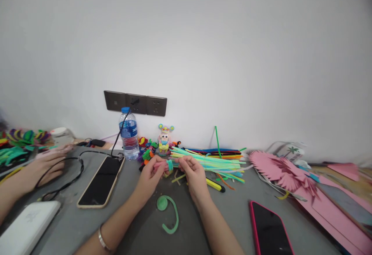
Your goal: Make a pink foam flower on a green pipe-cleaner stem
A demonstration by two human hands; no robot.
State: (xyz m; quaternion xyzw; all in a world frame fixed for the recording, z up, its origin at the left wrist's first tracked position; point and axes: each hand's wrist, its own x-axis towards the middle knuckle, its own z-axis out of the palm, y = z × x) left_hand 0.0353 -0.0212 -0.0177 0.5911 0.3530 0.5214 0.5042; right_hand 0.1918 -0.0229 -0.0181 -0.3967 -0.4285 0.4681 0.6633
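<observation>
My left hand [151,175] is closed around a small pink piece with a teal pipe cleaner [169,165] coiled about its end. Just to the right of that coil, my right hand [195,177] pinches thumb and forefinger together; what lies between these fingertips is hidden. On the table below both hands lies a green pipe cleaner [176,212] bent in a curve, with a flat green spiral disc [162,203] at its upper end. Behind my right hand spreads a bundle of pale green and yellow pipe cleaners [215,162].
A water bottle [129,135], a small figurine [164,138] and colourful fuzzy pieces [148,150] stand near the wall. Phones [101,183] [270,228] flank my arms. A power bank [27,228] and black cable lie left, by another person's hand [43,167]. Pink cut paper [279,169] covers the right.
</observation>
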